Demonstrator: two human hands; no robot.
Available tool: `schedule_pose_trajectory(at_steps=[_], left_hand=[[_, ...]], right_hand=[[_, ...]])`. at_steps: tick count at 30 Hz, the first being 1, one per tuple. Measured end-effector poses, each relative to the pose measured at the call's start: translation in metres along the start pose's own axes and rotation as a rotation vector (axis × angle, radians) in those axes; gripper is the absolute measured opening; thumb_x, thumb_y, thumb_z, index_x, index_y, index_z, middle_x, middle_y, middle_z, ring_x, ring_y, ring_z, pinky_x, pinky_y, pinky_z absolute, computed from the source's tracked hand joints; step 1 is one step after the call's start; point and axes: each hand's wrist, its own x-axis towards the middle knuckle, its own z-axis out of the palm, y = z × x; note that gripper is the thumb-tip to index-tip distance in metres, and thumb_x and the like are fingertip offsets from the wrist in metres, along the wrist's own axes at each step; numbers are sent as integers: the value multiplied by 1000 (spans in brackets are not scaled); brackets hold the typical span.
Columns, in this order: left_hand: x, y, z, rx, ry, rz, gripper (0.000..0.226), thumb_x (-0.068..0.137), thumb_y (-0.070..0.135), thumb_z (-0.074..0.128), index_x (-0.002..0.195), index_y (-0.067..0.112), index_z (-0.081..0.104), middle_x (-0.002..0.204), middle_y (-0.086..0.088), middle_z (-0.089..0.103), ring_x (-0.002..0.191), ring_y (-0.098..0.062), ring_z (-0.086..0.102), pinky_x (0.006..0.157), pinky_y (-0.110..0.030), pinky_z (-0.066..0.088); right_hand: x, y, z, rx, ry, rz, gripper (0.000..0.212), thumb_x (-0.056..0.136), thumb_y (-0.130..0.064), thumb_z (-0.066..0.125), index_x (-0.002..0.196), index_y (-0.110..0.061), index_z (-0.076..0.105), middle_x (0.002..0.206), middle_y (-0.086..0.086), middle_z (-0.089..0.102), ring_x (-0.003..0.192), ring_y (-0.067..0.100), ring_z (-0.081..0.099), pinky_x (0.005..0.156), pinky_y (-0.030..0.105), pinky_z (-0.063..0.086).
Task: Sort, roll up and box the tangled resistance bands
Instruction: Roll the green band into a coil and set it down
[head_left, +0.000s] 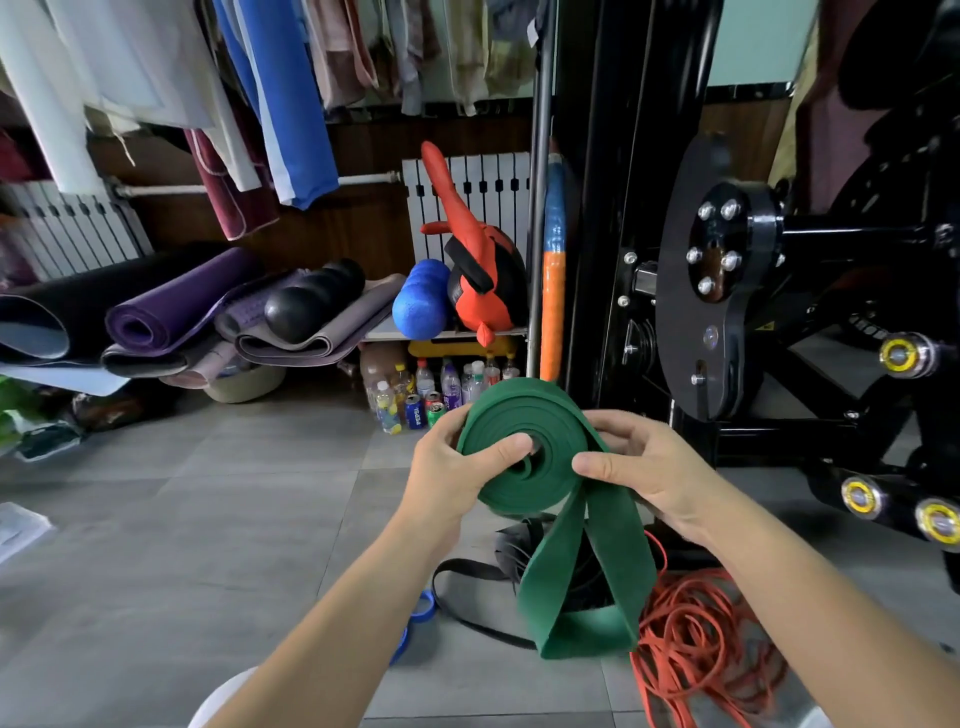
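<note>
The left hand (452, 473) grips the green resistance band (524, 421) at the coil's nine o'clock edge. Its fingers curl behind the coil and the left thumb (511, 448) presses near the open centre, probably to stop the inner turns from springing loose. The right hand (649, 467) pinches the same band at three o'clock. The right thumb (597, 464) lies on the outer wrap and the fingers sit behind it, a hold that looks meant to feed the next turn and keep it tight.

The coil is held in the air in front of the person, above the floor, with its flat spiral face turned toward the camera and tipped slightly upward, so the roll's axis points roughly back at the wearer. The part not yet rolled leaves the coil at about five o'clock and hangs as a flat doubled loop, its long axis running from twelve down to six and its folded end lowest.

On the tiled floor (182, 519) beneath, a black band (470, 569) lies at seven o'clock from that loop, with a blue band (425, 609) beyond it. A tangle of thin orange-red bands (696, 639) is spread at four o'clock. A black gym machine (727, 291) stands at two o'clock. No box can be made out with certainty.
</note>
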Motion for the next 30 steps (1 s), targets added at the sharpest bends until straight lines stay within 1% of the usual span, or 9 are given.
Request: schedule_pose_trajectory(at_steps=[6, 9, 13, 16, 21, 23, 26, 28, 30], left_hand=[[-1, -2, 0, -78, -38, -40, 66, 51, 29, 91, 109, 18, 64, 101, -7, 73, 96, -26, 68, 81, -41, 55], [3, 11, -5, -61, -215, -63, 62, 59, 21, 87, 115, 12, 60, 104, -9, 71, 97, -25, 68, 78, -36, 56], [18, 47, -11, 460, -344, 99, 58, 60, 23, 86, 111, 23, 57, 107, 6, 66, 101, -13, 64, 88, -26, 51], [25, 72, -7, 892, -457, 171, 79, 60, 36, 87, 128, 30, 47, 108, 21, 53, 103, 2, 54, 86, -12, 41], [28, 79, 7, 1287, -620, 118, 83, 53, 50, 85, 126, 29, 50, 115, 11, 55, 103, -11, 54, 91, -31, 47], [28, 76, 6, 1272, -622, 126, 69, 54, 48, 86, 114, 30, 57, 105, 12, 59, 94, -10, 56, 84, -29, 49], [26, 69, -4, 1037, -539, 152, 42, 57, 38, 87, 92, 31, 65, 89, 11, 67, 78, -2, 63, 71, -21, 53], [24, 65, -13, 846, -464, 143, 33, 59, 27, 88, 85, 33, 68, 87, 9, 70, 79, -1, 64, 73, -22, 53], [25, 64, -21, 686, -406, 108, 34, 58, 24, 89, 86, 28, 71, 89, 3, 73, 83, -9, 67, 78, -30, 55]], right_hand=[[4, 5, 12, -53, 50, -46, 51, 55, -20, 79, 102, -13, 60, 91, 6, 74, 83, 21, 71, 69, 26, 55], [4, 4, 13, -34, 74, -66, 50, 55, -18, 79, 101, -11, 60, 89, 6, 74, 79, 21, 71, 67, 27, 56], [2, -3, 10, -51, 37, -46, 49, 57, -13, 78, 101, -8, 59, 87, 7, 74, 79, 23, 71, 67, 28, 56], [4, -9, 13, -121, -45, 8, 52, 58, -7, 80, 105, -5, 57, 88, 10, 74, 79, 23, 72, 66, 28, 57], [7, -7, 27, -195, -94, 46, 45, 66, 6, 77, 104, -5, 55, 91, 12, 72, 82, 23, 70, 76, 40, 58], [4, -4, 29, -175, -69, 45, 46, 66, 4, 77, 104, -6, 54, 93, 12, 72, 83, 23, 69, 78, 41, 58], [-1, 3, 22, -143, -17, 43, 52, 62, -13, 79, 106, -8, 52, 96, 4, 73, 88, 18, 69, 80, 32, 56], [-8, 11, 12, -247, -26, 83, 57, 62, -24, 79, 112, -12, 54, 107, 0, 70, 99, 12, 66, 92, 31, 50], [-19, 28, -2, -370, -44, 177, 60, 63, -31, 78, 116, -13, 58, 117, 0, 66, 111, 11, 61, 102, 33, 43]])
